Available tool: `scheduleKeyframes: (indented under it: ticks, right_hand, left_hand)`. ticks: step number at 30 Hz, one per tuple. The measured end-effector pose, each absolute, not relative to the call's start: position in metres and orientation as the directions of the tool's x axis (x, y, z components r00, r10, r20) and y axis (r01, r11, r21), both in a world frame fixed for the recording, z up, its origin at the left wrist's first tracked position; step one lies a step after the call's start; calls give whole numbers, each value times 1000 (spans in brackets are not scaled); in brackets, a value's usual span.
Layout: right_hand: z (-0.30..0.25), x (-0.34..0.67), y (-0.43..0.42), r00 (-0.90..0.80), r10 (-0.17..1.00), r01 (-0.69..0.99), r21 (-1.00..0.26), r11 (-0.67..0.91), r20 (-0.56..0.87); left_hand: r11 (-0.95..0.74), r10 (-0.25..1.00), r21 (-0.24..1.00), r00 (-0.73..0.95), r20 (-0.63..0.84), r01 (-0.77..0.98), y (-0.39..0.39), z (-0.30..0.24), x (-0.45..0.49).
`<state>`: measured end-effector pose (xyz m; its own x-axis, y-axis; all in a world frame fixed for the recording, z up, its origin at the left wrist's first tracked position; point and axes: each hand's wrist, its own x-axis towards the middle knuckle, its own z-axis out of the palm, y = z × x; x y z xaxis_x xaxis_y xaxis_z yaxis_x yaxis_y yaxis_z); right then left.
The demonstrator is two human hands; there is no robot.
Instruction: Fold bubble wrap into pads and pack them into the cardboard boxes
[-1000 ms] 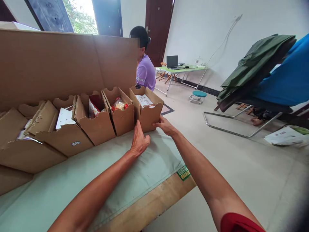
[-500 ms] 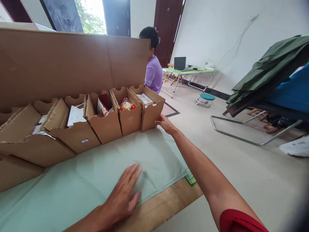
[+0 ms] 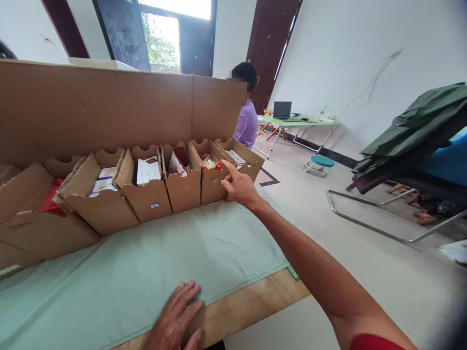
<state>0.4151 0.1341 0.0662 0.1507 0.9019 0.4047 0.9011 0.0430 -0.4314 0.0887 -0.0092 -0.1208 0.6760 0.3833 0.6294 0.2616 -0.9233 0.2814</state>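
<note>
Your right hand (image 3: 240, 187): dial centre, index extended, others curled, empty. Cardboard bins (image 3: 149, 198): row toward nine o'clock; end bin (image 3: 254, 170) at one, near the green cloth (image 3: 204, 243) edge. Your left hand (image 3: 176, 313): seven o'clock, fingers loosely spread, empty. Hazard: sideways knock could tip the end bin off.

Your boxes (image 3: 185, 192) are matt cardboard, their cut rims rough. Behind the boxes you have a smooth cardboard panel (image 3: 120, 107). Beneath the boxes your cloth (image 3: 153, 257) is matt and creased, over a wooden desk (image 3: 251, 308). Right of the boxes you see a chair frame (image 3: 372, 226) of shiny metal.
</note>
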Motion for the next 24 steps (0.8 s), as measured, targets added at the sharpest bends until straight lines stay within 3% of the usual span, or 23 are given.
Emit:
scheduleKeyframes:
  ticks: [2,6,12,15,18,21,24]
  right_hand:
    - [84,399,154,156,931,951,-306,-50,331]
    - [99,385,160,200,927,957,-266,-116,316]
    - [92,382,36,174,921,960,-271,-78,349]
    - [83,402,-57,111,861,912,-395,110,497]
    - [70,429,-136,241,793,889,-455,51,559]
    - [47,445,-185,532,675,753,-651,-100,512]
    - [16,443,-205,638,665,562,-825,-58,388]
  left_hand:
    - [-920,391,293,661,641,260,-11,-116,90]
    - [-880,473,365,648,597,305,-17,-109,93]
    - [-710,662,629,604,444,316,-25,-100,92]
    - [-571,769,767,516,376,292,-24,-93,90]
    - [-461,848,843,418,326,278,-20,-76,93]
    - [-340,895,900,386,221,273,-10,-50,110]
    - [-233,891,948,437,120,215,3,-25,142]
